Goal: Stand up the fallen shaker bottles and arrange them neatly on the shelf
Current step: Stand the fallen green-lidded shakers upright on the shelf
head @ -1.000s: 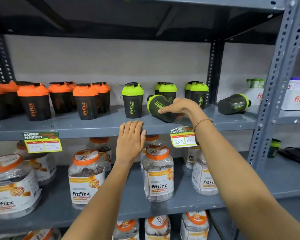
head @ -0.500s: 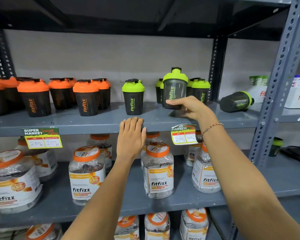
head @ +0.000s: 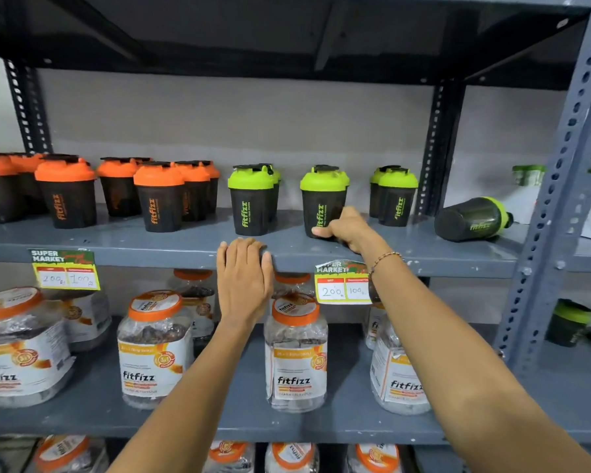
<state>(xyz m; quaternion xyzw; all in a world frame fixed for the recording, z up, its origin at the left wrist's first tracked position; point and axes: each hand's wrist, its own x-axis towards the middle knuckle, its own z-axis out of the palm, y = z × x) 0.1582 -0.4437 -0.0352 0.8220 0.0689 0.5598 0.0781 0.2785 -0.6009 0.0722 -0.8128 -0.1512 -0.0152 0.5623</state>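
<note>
My right hand (head: pixel 343 228) grasps the base of an upright green-lidded shaker (head: pixel 323 199). My left hand (head: pixel 244 278) lies flat, released, on the shelf (head: pixel 151 245) edge. Right of my right hand, one shaker (head: pixel 471 218) lies fallen.

I see a grey metal shelving unit (head: pixel 423 257) against a plain pale wall (head: pixel 239 117). Perforated uprights (head: pixel 567 172) stand at its right edge, darker ones at the back corners. Even light falls; the underside of the top board (head: pixel 287 32) lies in shadow.

open shelf gap (head: pixel 289 230) between green shakers, fallen shaker (head: pixel 471 218) blocking right end
</note>
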